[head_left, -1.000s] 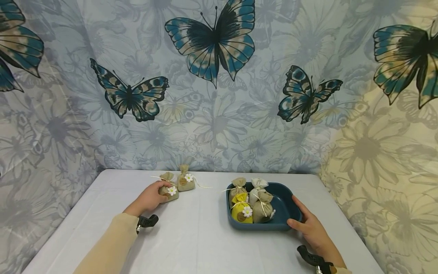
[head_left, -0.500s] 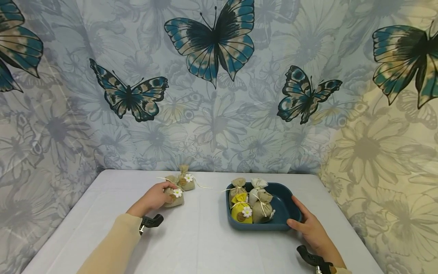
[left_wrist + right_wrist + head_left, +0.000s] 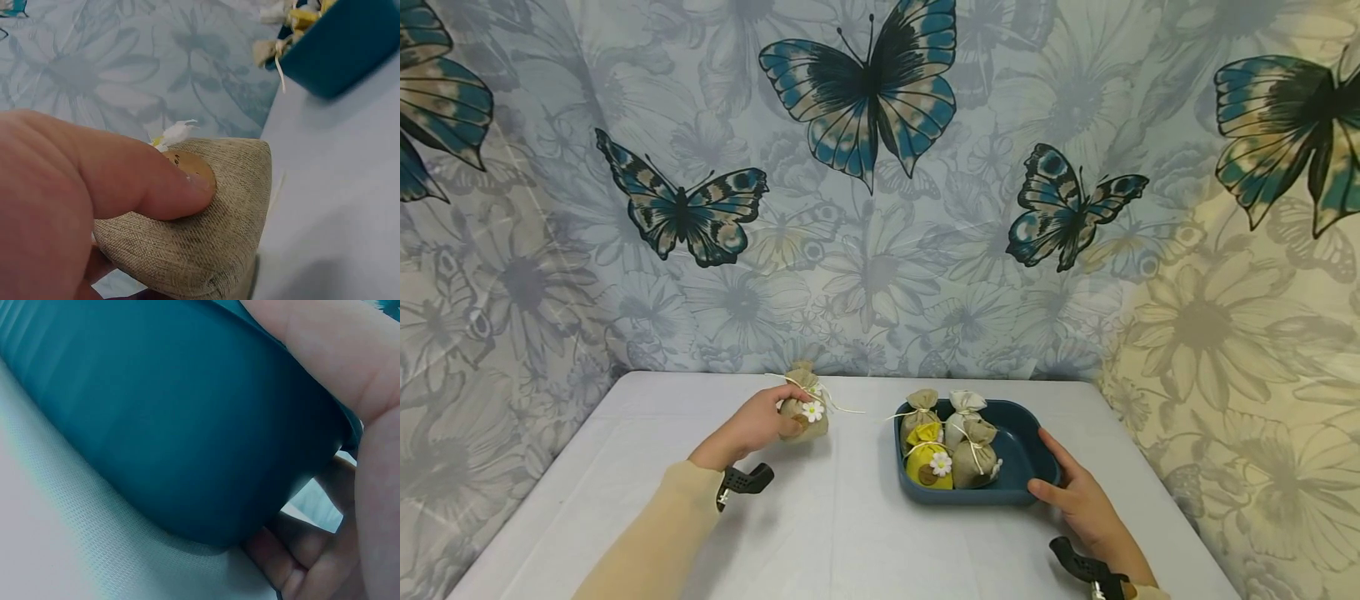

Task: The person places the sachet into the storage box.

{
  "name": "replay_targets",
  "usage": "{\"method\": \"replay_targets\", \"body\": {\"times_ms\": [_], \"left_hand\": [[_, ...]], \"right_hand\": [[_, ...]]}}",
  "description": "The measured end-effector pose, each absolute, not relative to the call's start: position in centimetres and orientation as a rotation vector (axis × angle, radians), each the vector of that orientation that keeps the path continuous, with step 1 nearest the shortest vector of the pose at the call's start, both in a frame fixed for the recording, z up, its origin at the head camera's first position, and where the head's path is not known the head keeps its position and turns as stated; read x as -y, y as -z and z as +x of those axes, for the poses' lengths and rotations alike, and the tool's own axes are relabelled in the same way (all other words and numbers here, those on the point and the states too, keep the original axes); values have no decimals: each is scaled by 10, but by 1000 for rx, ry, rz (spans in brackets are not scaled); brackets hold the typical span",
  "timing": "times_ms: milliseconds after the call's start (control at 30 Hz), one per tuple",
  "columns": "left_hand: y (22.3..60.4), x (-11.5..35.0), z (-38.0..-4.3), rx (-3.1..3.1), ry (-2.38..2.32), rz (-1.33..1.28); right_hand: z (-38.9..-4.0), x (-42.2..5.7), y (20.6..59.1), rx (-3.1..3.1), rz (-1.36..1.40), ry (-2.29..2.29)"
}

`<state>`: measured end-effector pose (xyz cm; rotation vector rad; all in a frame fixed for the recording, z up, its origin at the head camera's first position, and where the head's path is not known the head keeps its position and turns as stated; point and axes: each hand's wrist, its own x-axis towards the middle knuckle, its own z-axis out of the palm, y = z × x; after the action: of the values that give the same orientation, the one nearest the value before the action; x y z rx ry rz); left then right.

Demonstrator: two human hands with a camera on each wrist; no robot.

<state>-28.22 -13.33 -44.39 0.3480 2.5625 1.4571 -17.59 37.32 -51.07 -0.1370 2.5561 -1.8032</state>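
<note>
My left hand (image 3: pixel 754 427) pinches a beige burlap drawstring pouch (image 3: pixel 234 212) with a white daisy and a round wooden tag (image 3: pixel 199 170); the thumb presses on the tag in the left wrist view. Behind it stands a second beige pouch (image 3: pixel 802 372), mostly hidden by the held one in the head view. On the right, my right hand (image 3: pixel 1086 504) grips the right end of a dark blue tray (image 3: pixel 1026 446), thumb over the rim and fingers along the outer side. Several pouches, among them a yellow one (image 3: pixel 927 467) and a white one (image 3: pixel 964 408), fill the tray's left half.
Both hands and the tray are over a table with a white cloth (image 3: pixel 850 533). A butterfly-patterned fabric backdrop (image 3: pixel 880 275) rises behind the table's far edge and along both sides. Each wrist wears a black strap mount (image 3: pixel 748 479).
My left hand has moved the held pouch to the right, off its earlier place, and it now overlaps the second pouch in the head view. The right hand and tray have stayed put.
</note>
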Motion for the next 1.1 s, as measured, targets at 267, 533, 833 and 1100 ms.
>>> {"method": "replay_targets", "body": {"times_ms": [267,533,833,1100], "left_hand": [[422,104,-278,-2430,-1613,428],[412,69,-275,-2327,-1718,556],[399,27,-269,-2252,-1679,684],[398,-9,-263,-2177,-1706,766]], "right_hand": [[-176,-373,510,-2578,-117,1768],[-176,-374,508,-2563,-117,1769],[-175,-375,507,-2592,-89,1730],[-175,-375,511,-2553,-123,1791]]}}
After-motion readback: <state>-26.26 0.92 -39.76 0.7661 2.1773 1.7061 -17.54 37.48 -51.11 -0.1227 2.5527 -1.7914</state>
